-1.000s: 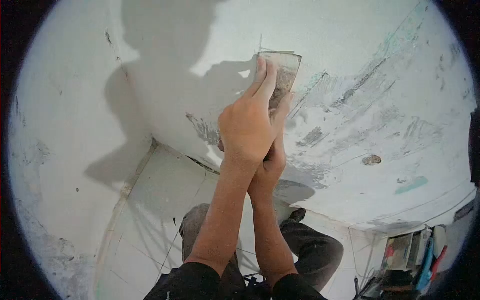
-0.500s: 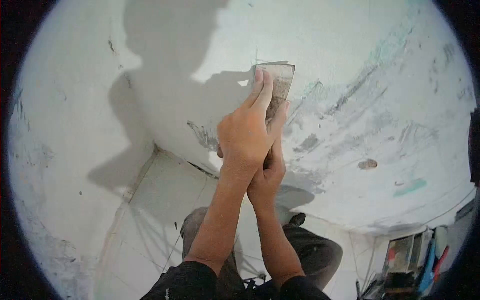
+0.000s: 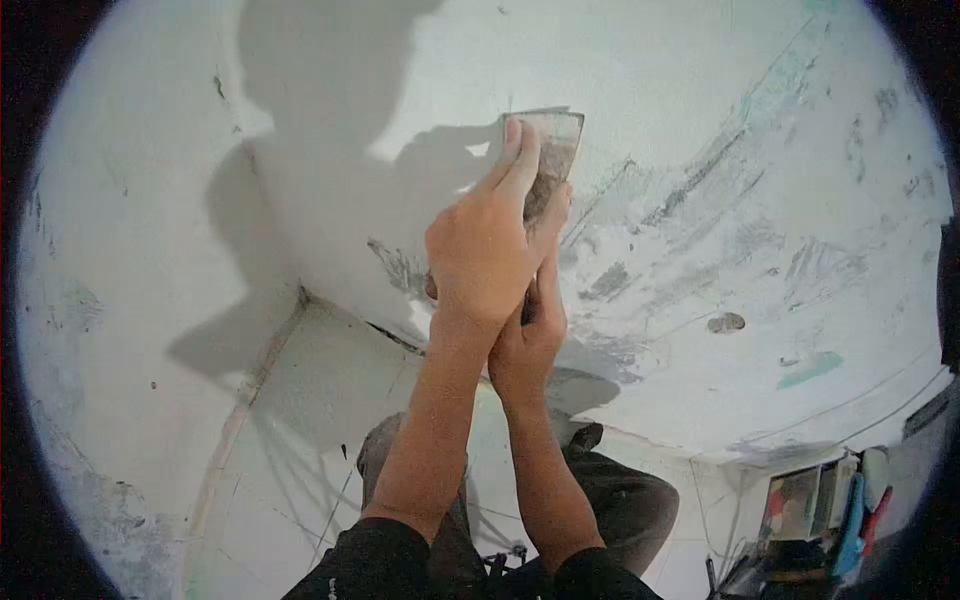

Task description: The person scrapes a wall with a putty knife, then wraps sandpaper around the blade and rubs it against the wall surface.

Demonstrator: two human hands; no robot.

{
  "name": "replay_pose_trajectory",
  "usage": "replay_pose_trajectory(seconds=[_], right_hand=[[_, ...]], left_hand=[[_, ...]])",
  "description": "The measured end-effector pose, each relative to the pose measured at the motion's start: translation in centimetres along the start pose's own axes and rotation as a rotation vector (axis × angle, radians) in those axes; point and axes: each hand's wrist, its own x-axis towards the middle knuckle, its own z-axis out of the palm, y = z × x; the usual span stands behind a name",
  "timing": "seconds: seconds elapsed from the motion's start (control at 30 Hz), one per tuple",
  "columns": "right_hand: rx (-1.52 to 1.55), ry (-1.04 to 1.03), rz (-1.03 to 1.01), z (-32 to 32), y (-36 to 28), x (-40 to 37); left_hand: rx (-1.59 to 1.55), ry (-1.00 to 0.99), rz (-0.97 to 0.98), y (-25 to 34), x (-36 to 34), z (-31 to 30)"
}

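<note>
A flat metal scraper (image 3: 557,150) with a wide, stained blade lies against the pale wall (image 3: 660,80). Two fingertips of my left hand (image 3: 482,245) press on the blade's face, and the rest of that hand wraps over the tool. Lower down, my right hand (image 3: 535,340) is closed around the handle, which the hands mostly hide. One finger of it stretches up beside the blade. The forearms nearly touch at the wrists.
Grey scuffs and a brown oval spot (image 3: 726,323) mark the wall at right. A wall corner meets the tiled floor (image 3: 330,370) at lower left. My bent knees are below. Objects with blue and red parts (image 3: 851,530) stand at lower right.
The scraper and both hands have shifted slightly upward in the view. The wall marks and floor edge have also shifted a little up and left. The grip looks the same.
</note>
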Motion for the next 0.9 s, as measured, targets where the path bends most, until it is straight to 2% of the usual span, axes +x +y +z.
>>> replay_pose_trajectory(seconds=[0.03, 0.1, 0.17, 0.23, 0.3, 0.33, 0.37, 0.4, 0.47, 0.53, 0.6, 0.63, 0.67, 0.7, 0.77, 0.83, 0.87, 0.9], right_hand=[[0.057, -0.039, 0.090, 0.0, -0.5, 0.3], [-0.021, -0.011, 0.018, 0.4, 0.9, 0.5], [0.063, -0.009, -0.031, -0.2, 1.9, 0.7], [0.151, -0.052, 0.055, -0.3, 0.1, 3.2], [0.183, -0.135, -0.200, 0.1, -1.5, 5.8], [0.195, -0.138, -0.207, -0.1, -1.8, 6.0], [0.203, -0.212, -0.043, -0.7, -2.0, 5.8], [0.206, -0.284, 0.119, -1.5, -2.2, 5.4], [0.079, -0.274, 0.199, -4.1, -1.3, 3.5], [-0.181, -0.299, 0.210, -8.0, -0.5, 0.7], [-0.410, -0.325, 0.102, -11.8, 1.0, -2.6], [-0.452, -0.404, 0.226, -14.1, 2.4, -4.6], [-0.493, -0.483, 0.349, -16.5, 4.0, -6.6], [-0.539, -0.570, 0.349, -18.5, 5.4, -8.6], [-0.579, -0.684, 0.358, -21.7, 7.3, -12.0], [-0.876, -1.123, 0.708, -23.8, 8.3, -14.7], [-0.864, -1.138, 0.705, -23.9, 9.1, -15.2], [-0.797, -1.247, 0.749, -23.9, 9.8, -15.7]], left_hand=[[0.003, 0.018, 0.007, 0.0, 0.2, -0.3], [0.015, 0.011, -0.007, 0.1, 0.3, 0.1], [-0.007, 0.021, -0.008, 0.5, 0.0, 0.9], [-0.031, 0.087, 0.005, 0.8, 0.3, 0.7], [-0.031, 0.110, 0.039, 0.0, 0.8, 0.6], [-0.005, 0.189, 0.124, -0.7, 1.0, 0.4], [0.018, 0.265, 0.204, -1.2, 1.1, 0.0], [0.019, 0.271, 0.206, -1.5, 0.9, -0.6], [-0.340, 0.133, -0.018, -2.1, 0.3, -1.8], [-0.296, 0.155, -0.057, -3.9, 0.7, -2.0], [-0.183, 0.151, -0.090, -5.4, 0.6, -1.8], [-0.177, 0.142, -0.094, -5.7, 0.7, -1.3], [-0.061, 0.232, 0.032, -5.5, 0.9, -0.5], [0.055, 0.321, 0.158, -5.2, 1.0, 0.2], [0.038, 0.300, 0.139, -4.1, 1.0, 1.5], [-0.106, 0.132, 0.066, -1.9, 0.4, 2.3], [-0.089, 0.132, 0.060, -0.7, -0.2, 2.2], [0.093, -0.098, -0.012, 0.9, -1.0, 2.0]])
